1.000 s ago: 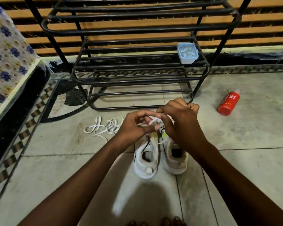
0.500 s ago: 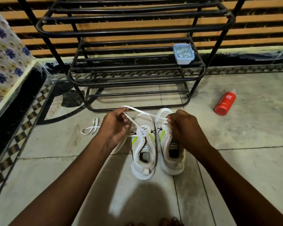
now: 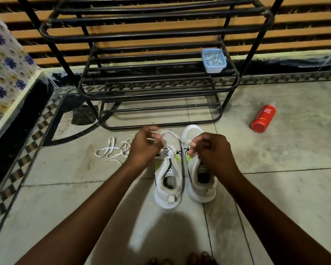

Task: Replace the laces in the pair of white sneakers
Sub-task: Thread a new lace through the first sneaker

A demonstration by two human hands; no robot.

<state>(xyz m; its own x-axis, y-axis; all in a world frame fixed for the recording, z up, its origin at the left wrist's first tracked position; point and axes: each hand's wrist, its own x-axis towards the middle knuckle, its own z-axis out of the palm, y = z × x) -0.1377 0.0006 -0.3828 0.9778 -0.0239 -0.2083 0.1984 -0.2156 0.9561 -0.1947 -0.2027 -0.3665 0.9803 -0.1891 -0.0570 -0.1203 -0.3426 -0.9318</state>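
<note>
Lace pinched by left hand and right hand above laced sneaker; could pull through eyelets if tugged unevenly.

Left hand fingers blurred, partly hiding left sneaker toe.

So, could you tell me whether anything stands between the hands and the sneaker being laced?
Nothing visible does. The left hand and right hand both hold the lace directly above the sneaker. The spare lace lies off to its left, the red bottle far to the right.
</note>
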